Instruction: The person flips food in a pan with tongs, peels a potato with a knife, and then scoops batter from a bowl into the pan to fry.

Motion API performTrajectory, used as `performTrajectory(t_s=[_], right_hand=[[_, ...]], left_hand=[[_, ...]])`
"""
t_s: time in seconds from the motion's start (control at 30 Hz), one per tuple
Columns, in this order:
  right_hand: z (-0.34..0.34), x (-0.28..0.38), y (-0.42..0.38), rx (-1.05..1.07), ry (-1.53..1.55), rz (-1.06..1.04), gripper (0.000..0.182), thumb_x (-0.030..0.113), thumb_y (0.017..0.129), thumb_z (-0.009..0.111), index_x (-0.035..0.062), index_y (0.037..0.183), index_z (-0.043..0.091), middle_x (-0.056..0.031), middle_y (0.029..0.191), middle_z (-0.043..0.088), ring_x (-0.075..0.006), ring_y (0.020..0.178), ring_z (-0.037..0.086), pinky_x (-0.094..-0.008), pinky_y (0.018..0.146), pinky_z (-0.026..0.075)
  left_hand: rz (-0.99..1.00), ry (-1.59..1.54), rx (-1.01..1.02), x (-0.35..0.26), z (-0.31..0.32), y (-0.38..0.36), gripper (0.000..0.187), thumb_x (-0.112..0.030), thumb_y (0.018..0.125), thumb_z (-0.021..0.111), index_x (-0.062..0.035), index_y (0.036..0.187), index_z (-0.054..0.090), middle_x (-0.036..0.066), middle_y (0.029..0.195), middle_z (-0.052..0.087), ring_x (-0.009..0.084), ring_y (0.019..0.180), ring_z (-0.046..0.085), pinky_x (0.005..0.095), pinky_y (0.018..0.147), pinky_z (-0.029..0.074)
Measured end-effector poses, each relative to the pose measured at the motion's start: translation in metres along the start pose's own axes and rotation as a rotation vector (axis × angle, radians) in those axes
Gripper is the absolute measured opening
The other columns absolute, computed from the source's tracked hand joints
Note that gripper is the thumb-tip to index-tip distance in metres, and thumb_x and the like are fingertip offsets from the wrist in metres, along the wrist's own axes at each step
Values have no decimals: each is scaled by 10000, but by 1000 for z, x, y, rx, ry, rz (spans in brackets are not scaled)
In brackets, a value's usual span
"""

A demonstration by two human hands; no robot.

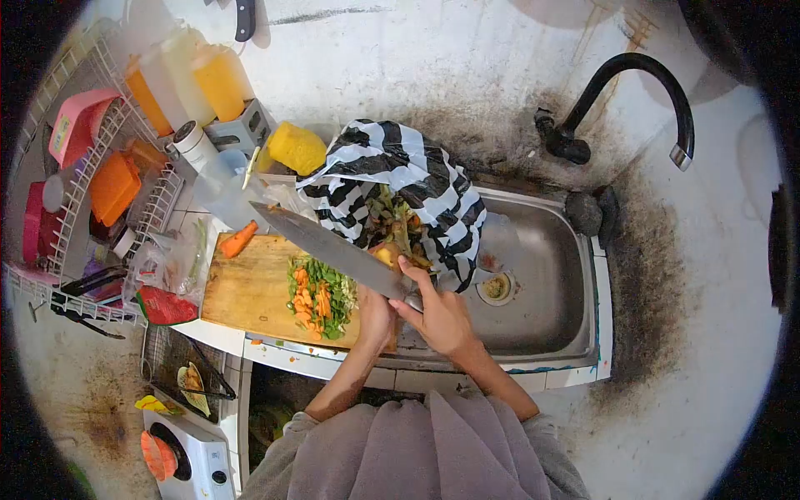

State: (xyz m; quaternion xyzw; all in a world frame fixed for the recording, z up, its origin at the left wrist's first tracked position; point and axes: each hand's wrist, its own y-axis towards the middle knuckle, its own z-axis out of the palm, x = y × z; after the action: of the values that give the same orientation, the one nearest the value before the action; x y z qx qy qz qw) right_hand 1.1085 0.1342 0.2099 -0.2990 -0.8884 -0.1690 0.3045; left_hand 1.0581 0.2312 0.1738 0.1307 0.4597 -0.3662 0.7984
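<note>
My right hand [446,321] grips a large kitchen knife [325,247], its wide blade slanting up to the left and its handle mostly hidden. My left hand [377,317] is closed under the blade, which covers its fingers. Just beyond the blade, a yellowish-brown potato [387,255] shows partly, apparently in my left hand. Both hands are in front of a black-and-white striped plastic bag [433,187] holding vegetable scraps [392,215]. To their left, chopped carrot and green vegetable pieces [325,304] lie on a wooden cutting board [242,287], with a carrot piece [239,239] at its far edge.
A steel sink [546,308] with a small round dish [496,288] lies right, below a black faucet [646,62]. Bottles [218,83] and a yellow container [296,148] stand behind the board. A dish rack [92,158] is left, a stove [196,454] lower left.
</note>
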Motion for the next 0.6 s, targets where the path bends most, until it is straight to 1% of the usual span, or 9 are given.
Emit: performTrajectory(t_s=[0.13,0.2,0.27,0.3,0.33,0.4,0.47,0.5,0.6], right_hand=[[-3,0,5,5,-27,9,574,381,766,541,246,1264,292,-170,561,524,-368,508,525,-421,470,416],[-7,-1,7,32,-125,-92,552,366,765,546,205,1244,325,-170,573,530,-363,511,527,-419,471,418],[-8,-1,9,61,-108,-82,560,359,767,545,198,1252,316,-173,584,533,-360,513,528,-418,480,422],[-9,-1,11,90,-94,-75,568,352,769,545,192,1260,307,-177,595,537,-358,515,530,-416,489,427],[-7,-2,12,90,-97,-79,568,352,769,545,192,1260,307,-177,595,537,-358,515,530,-416,489,427],[-1,-6,12,-19,-58,-91,594,338,771,546,226,1285,271,-180,600,538,-354,509,527,-408,504,434],[-4,-5,12,-19,18,-83,599,335,769,549,235,1288,266,-181,590,533,-350,501,525,-407,500,430],[-6,-4,12,-22,98,-67,605,332,768,552,245,1291,261,-182,580,527,-346,493,522,-406,496,426],[-14,-4,13,51,26,-133,598,334,766,556,240,1284,273,-159,515,495,-337,467,511,-401,472,411]], left_hand=[[-8,-24,27,3,-5,4,326,-255,907,310,-45,1153,353,62,1005,448,139,909,455,262,773,385],[-32,-25,24,6,-9,9,328,-254,908,305,-44,1154,354,65,1008,447,139,914,455,259,777,383],[-14,37,-39,7,-11,11,344,-319,901,294,-46,1100,364,74,987,467,156,907,484,290,782,405],[-11,33,-40,4,-9,10,344,-319,901,294,-46,1100,364,74,987,467,156,907,484,290,782,405],[-7,96,-38,-1,-6,7,343,-285,902,288,-32,1117,373,74,988,465,156,916,467,279,784,393],[-3,158,-39,1,-6,6,343,-252,903,282,-18,1134,382,73,989,464,155,924,451,268,787,380],[157,302,-10,10,-12,11,344,-250,900,279,-19,1126,395,74,981,467,149,910,450,267,779,382],[159,302,-15,9,-12,10,344,-250,900,279,-19,1126,395,74,981,467,149,910,450,267,779,382],[129,155,-25,3,-3,7,344,-251,901,277,-22,1126,400,82,1012,461,158,921,453,272,789,378]])
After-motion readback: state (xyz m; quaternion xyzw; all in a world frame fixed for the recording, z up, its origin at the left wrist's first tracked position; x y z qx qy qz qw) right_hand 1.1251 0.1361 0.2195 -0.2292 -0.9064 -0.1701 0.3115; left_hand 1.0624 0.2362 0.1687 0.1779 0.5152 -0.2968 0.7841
